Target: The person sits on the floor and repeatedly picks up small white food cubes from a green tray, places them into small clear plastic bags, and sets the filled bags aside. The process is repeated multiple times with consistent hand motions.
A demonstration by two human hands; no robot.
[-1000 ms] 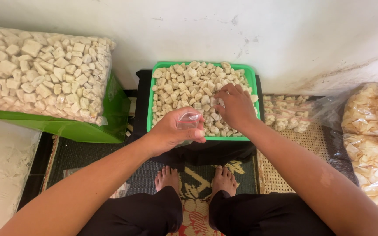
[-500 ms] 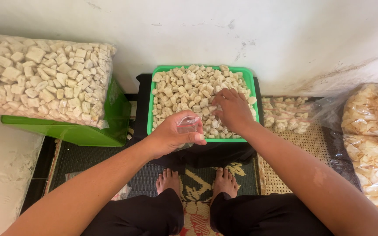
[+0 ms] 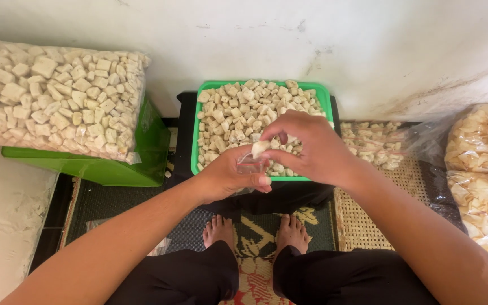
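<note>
Hands [image 3: 278, 161] around small clear bag [image 3: 249, 165]

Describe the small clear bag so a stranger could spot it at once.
Find the green tray of pale cubes against the white wall. Just at its near edge, the left hand pinches a small clear bag. Unlike the big stuffed bags at the sides, it is tiny and nearly empty.

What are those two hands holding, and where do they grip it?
The left hand grips a small clear bag near its mouth; the right hand pinches a pale cracker piece by one end.
</note>
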